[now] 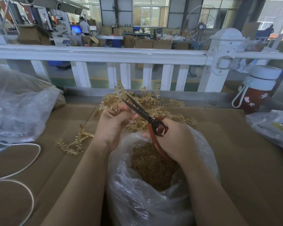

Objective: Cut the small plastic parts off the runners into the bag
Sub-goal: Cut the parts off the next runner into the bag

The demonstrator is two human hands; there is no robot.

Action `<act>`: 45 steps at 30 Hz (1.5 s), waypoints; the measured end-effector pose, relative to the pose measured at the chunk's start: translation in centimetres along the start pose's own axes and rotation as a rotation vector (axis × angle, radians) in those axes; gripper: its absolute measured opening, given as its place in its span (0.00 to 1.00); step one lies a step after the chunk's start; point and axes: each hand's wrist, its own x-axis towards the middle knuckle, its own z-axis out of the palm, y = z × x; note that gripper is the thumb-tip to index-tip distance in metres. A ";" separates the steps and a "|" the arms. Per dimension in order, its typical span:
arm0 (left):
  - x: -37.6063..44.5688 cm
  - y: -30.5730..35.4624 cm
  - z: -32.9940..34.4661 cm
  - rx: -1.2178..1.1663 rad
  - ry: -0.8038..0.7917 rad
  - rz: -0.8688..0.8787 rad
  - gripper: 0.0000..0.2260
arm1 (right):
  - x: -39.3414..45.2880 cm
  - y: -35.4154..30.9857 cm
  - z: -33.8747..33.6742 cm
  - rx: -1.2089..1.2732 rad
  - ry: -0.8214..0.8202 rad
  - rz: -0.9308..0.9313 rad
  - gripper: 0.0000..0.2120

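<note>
Left hand (112, 123) up over the middle of the desk (235, 152), grip pinched on a small amber runner (114, 110), fingers curled round it. Right hand (173, 141) just beside, grip wrapped around the red handles of the scissors (142, 115). Dark blades parted, tips pointing up and away toward the far edge, crossing just above the held runner. Both hands hovering over the open mouth of the clear plastic bag (153, 201) at the near edge, between the forearms. Down inside, a heap of small amber cut parts (152, 168). Right behind the hands, toward the far edge, a tangled pile of uncut runners (155, 103), comb-like teeth sticking out every way. To the left of the bag, a few loose runners (75, 142) flat on the cardboard surface, well apart from the pile. Far-left corner: a big crumpled clear bag (18, 108), contents hard to make out. White cord (26, 160) looping along the left edge. Right side: a red bottle (255, 93) with white lid and carry loop, upright near the far-right corner, and another plastic-wrapped bundle (273, 126) at the right edge. White railing (104, 53) running beyond the far edge, workshop with cartons behind it.
</note>
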 end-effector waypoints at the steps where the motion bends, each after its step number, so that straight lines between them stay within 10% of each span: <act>1: 0.0 0.0 0.0 -0.006 -0.003 0.000 0.06 | 0.0 0.0 0.0 0.002 0.005 0.001 0.32; 45: 0.4 -0.3 -1.0 0.034 0.073 -0.139 0.06 | -0.3 -0.4 -0.4 -0.053 0.038 -0.048 0.35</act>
